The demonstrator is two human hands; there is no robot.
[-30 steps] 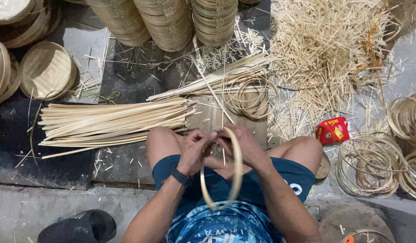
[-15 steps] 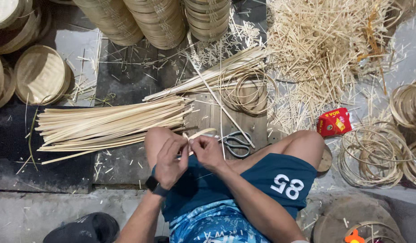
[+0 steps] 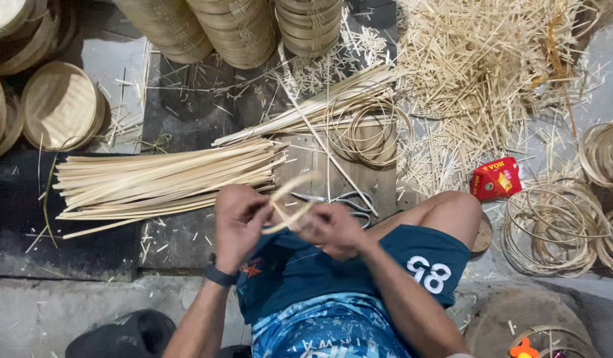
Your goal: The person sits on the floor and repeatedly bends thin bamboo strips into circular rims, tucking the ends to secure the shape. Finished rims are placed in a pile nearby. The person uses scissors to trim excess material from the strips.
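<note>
From the head view I see both hands meeting above the lap: left hand [image 3: 239, 222] and right hand [image 3: 332, 230], fingers of each pinched closed on a thin bamboo strip [image 3: 288, 199] that loops up between them, blurred by motion. The strip sits over the dark shorts [image 3: 300, 265], just in front of a pair of scissors [image 3: 343, 201] lying on the wooden board [image 3: 207, 113]. A black watch [image 3: 220, 275] bands the left wrist. Left of the hands lies a flat bundle of long strips [image 3: 161, 179]; a second, thinner bundle [image 3: 306, 109] angles up behind it, beside a small coil of rings [image 3: 373, 132]. Stacked woven baskets [image 3: 233, 26] line the top edge, shallow trays [image 3: 58, 106] at upper left. A heap of offcut sticks [image 3: 485, 66] fills the upper right. A red packet [image 3: 495, 179] and more coiled hoops [image 3: 552, 229] lie beside the right knee.
</note>
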